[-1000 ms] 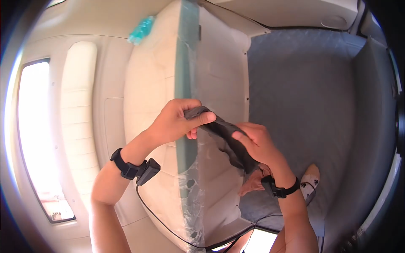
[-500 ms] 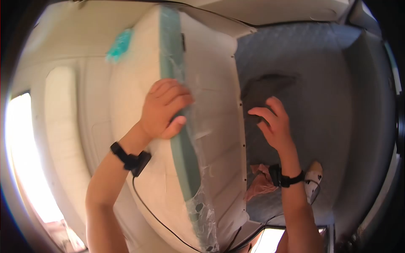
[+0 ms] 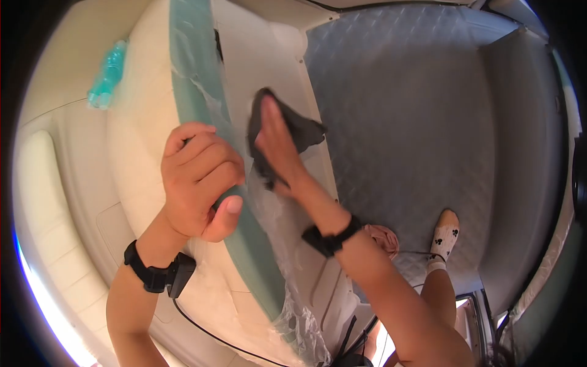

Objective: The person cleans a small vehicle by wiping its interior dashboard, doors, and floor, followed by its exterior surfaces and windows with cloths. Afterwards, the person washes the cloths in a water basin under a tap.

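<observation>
My left hand (image 3: 202,180) is curled over the teal strip (image 3: 254,254) along the edge of the cream padded seat (image 3: 143,104). Its fingers are closed, with a dark spot by the thumb; what they hold, if anything, is hidden. My right hand (image 3: 280,144) has a dark grey cloth (image 3: 299,128) bunched around its fingers, in front of the seat's pale side panel (image 3: 244,37). Clear plastic film (image 3: 269,214) hangs wrinkled along the teal strip.
Turquoise bottles (image 3: 109,76) lie on the seat's far left. A pink cloth (image 3: 382,238) and a socked foot (image 3: 446,235) are on the grey floor (image 3: 403,122). Cables run from the black wrist straps, one on the left (image 3: 159,275).
The dark cloth, stretched between both hands a second ago, is now with my right hand, which has swung left. My left hand has left the cloth and moved left and slightly down. The view has shifted.
</observation>
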Motion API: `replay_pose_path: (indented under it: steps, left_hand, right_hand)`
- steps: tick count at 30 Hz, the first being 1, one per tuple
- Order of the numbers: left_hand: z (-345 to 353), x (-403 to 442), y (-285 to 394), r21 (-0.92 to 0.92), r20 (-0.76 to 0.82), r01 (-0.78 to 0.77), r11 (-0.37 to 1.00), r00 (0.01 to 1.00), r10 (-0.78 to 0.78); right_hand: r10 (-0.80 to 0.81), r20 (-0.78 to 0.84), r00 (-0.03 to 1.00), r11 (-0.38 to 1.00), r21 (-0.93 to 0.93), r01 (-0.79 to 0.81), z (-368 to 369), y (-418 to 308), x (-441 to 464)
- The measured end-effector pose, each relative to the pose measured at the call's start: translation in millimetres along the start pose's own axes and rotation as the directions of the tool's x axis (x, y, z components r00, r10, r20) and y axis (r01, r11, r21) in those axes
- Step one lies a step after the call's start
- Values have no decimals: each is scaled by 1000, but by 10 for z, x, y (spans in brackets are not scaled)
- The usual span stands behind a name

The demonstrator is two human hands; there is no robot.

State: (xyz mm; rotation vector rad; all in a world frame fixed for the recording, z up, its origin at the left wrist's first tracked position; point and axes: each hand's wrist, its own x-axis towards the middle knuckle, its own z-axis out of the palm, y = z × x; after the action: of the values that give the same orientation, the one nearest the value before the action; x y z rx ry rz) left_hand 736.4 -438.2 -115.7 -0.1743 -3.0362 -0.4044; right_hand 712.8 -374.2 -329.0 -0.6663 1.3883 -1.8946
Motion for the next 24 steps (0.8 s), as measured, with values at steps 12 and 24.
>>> replay_pose_path:
  steps: [12, 24]
  left_hand:
    - [38, 12, -5, -16, 32, 8, 1000, 999, -8]
    - [51, 42, 37, 55, 63, 11, 998, 998, -14]
  right_hand:
    - [44, 177, 983, 989, -145, -18, -316, -117, -318]
    - [193, 228, 954, 954, -270, -128, -445, 88, -489]
